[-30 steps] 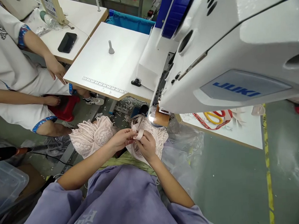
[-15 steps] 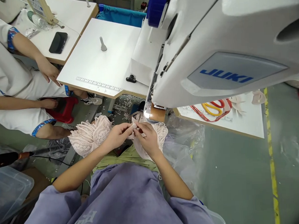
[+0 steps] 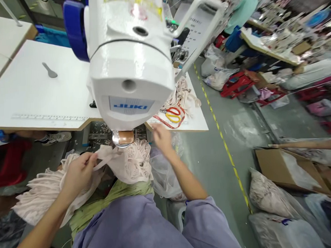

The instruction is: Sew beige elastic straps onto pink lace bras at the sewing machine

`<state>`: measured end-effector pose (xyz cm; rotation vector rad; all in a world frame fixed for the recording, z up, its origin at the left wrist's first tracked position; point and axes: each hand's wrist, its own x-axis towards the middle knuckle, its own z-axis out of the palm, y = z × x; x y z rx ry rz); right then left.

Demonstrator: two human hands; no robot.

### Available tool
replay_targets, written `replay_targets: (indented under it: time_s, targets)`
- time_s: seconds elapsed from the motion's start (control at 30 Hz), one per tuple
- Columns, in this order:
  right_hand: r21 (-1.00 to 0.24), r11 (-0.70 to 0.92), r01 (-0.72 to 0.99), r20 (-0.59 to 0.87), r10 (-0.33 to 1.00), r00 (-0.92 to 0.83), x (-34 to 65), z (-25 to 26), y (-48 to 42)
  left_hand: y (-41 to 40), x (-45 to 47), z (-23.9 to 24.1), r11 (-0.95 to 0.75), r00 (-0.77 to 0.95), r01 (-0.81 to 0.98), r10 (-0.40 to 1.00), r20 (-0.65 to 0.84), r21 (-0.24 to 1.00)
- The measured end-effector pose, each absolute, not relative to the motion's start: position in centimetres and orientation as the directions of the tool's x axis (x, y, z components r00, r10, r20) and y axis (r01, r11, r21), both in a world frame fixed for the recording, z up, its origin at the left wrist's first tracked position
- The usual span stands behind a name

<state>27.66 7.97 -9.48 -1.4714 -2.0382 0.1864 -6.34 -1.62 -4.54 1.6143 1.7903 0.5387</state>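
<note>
Your left hand pinches a pale strap that runs to the lace garment lying under the head of the white sewing machine. Your right hand is blurred, its fingers unreadable. It hangs at the edge of the white table, near the yellow-and-red scissors.

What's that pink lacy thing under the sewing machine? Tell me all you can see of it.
The pink lace piece is pale, soft fabric with an openwork pattern, and a plain smooth band runs off to the left. It hangs crumpled below the sewing machine, its top tucked under the copper-coloured end. The left hand grips the band; the right hand, blurred, is off it. Its lower edge lies on green cloth.
</note>
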Motion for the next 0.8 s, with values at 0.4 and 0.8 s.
replay_targets:
  time_s: [0.4, 0.8]
  targets:
    - [-0.057, 0.122, 0.991, -0.093, 0.988, -0.126, 38.4, -4.4, 10.0, -1.9, -5.8, -3.5, 0.333, 0.080, 0.380, 0.918, -0.389, 0.863]
    - [-0.577, 0.434, 0.692, 0.131, 0.885, -0.447, 22.8, -4.3, -6.8, -2.8, -4.3, -3.0, 0.545, 0.189, -0.106, 0.832, -0.521, 0.832]
